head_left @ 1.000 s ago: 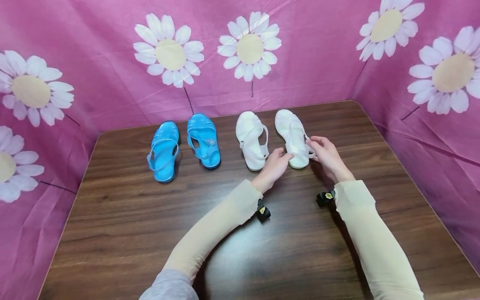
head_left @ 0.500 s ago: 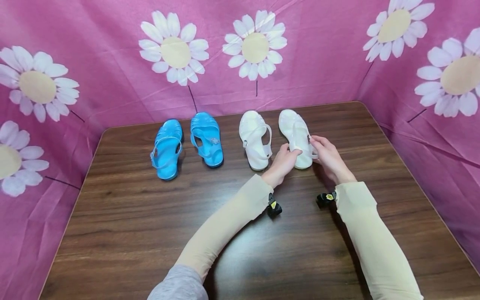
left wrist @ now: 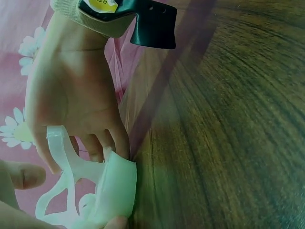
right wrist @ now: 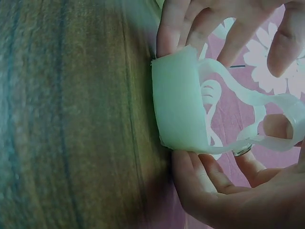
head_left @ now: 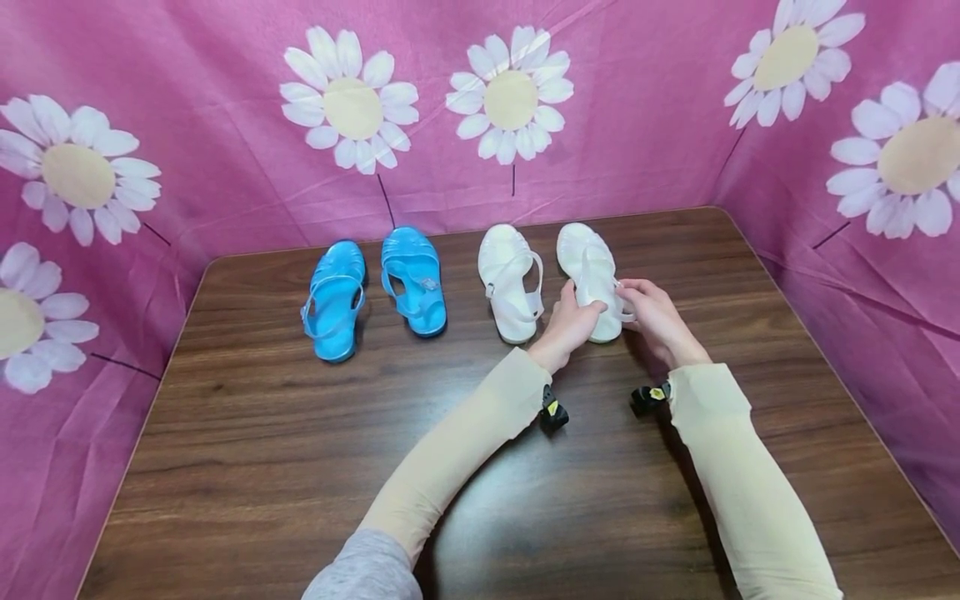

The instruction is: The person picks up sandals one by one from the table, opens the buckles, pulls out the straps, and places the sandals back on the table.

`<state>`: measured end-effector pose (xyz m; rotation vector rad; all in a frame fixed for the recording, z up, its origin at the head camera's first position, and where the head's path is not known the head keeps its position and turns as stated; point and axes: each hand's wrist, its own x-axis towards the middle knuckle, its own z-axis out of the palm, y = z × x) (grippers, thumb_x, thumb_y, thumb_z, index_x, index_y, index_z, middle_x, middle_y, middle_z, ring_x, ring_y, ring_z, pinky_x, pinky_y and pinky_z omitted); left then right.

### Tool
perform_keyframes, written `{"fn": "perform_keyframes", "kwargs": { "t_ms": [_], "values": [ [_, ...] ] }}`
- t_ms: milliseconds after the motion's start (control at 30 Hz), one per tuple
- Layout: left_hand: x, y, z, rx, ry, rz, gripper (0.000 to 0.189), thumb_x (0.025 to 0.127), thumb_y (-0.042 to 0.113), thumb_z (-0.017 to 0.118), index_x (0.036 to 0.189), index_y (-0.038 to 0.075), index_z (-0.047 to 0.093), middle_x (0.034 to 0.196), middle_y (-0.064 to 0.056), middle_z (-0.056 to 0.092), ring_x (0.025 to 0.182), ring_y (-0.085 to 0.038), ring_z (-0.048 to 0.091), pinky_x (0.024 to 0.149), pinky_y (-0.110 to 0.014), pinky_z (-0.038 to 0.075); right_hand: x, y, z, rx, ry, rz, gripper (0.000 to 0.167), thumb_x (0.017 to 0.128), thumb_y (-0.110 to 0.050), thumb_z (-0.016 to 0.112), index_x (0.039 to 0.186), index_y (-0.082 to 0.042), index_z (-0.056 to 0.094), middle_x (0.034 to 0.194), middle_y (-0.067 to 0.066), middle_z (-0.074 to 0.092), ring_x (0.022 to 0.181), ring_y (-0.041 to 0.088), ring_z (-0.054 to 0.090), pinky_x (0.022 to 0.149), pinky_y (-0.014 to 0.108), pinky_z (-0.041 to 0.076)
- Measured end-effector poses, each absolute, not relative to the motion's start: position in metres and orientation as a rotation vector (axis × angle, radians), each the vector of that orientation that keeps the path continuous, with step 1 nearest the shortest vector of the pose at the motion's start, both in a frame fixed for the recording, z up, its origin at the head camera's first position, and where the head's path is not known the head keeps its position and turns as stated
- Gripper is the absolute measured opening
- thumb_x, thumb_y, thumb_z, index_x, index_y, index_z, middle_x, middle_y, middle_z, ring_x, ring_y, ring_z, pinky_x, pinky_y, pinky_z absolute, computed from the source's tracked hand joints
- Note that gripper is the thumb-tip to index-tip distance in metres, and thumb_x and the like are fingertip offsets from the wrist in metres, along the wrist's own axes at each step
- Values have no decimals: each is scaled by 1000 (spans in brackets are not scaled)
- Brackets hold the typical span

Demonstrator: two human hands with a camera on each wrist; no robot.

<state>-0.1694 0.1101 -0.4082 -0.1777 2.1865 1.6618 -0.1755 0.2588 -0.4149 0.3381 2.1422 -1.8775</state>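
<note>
Pinching one white sandal [head_left: 592, 277] on the wooden table [head_left: 240, 467], the right hand [head_left: 662, 321] stands right of it in my head view; the loosely extended left hand [head_left: 566, 331], a second white sandal [head_left: 514, 293] and blue sandals [head_left: 333, 329] lie left of it. My left-wrist camera adds the right palm [left wrist: 78, 90]. My right-wrist camera reveals the right thumb [right wrist: 278, 125] inside that sandal's strap loop [right wrist: 245, 97], left fingertips [right wrist: 168, 42] touching its heel [right wrist: 178, 102].

The white sandal [head_left: 597, 283] lies sole-down on the counter [head_left: 300, 467], toe toward the back edge. Its thin strap [right wrist: 238, 90] loops up above the heel, with a shiny buckle [right wrist: 242, 149].
</note>
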Motion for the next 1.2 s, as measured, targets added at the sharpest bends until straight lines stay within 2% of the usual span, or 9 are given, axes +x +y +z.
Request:
{"fn": "perform_keyframes", "kwargs": {
  "t_ms": [167, 433, 633, 900, 1200],
  "values": [
    [-169, 110, -409, -178, 2229, 1599, 70, 92, 34, 57, 153, 22, 24, 148, -11, 38, 138, -27, 35, 111, -43, 31, -176, 258, -413, 349, 2124, -1875, 28, 100, -26, 46, 120, -7, 44, 108, -1, 48, 90, 3, 53, 77, 19, 50],
    [-169, 112, -409, -205, 2258, 1532, 71, 91, 38, 58, 151, 22, 27, 146, -14, 37, 137, -31, 33, 110, -45, 31, -177, 259, -414, 345, 2122, -1837, 16, 100, -24, 47, 111, -13, 45, 105, -4, 47, 90, 1, 51, 75, 18, 49],
    [-169, 112, -408, -186, 2273, 1490, 63, 90, 38, 59, 146, 22, 36, 139, -13, 39, 130, -30, 39, 105, -44, 35, -177, 259, -417, 334, 2165, -1814, 14, 99, -21, 48, 108, -10, 45, 97, -6, 50, 83, -1, 53, 73, 16, 49],
    [-168, 110, -405, -171, 2308, 1459, 61, 89, 33, 63, 142, 17, 38, 133, -12, 43, 121, -27, 44, 101, -40, 38, -174, 260, -416, 319, 2194, -1816, 15, 98, -18, 50, 106, -6, 46, 87, -9, 53, 77, -1, 55, 68, 17, 50],
    [-165, 109, -403, -144, 2397, 1418, 55, 88, 25, 65, 136, 15, 41, 127, -8, 46, 116, -25, 46, 97, -34, 39, -170, 258, -413, 339, 2252, -1792, 15, 95, -17, 54, 103, -6, 48, 84, -10, 52, 72, 0, 53, 63, 17, 50]
  ]
}}
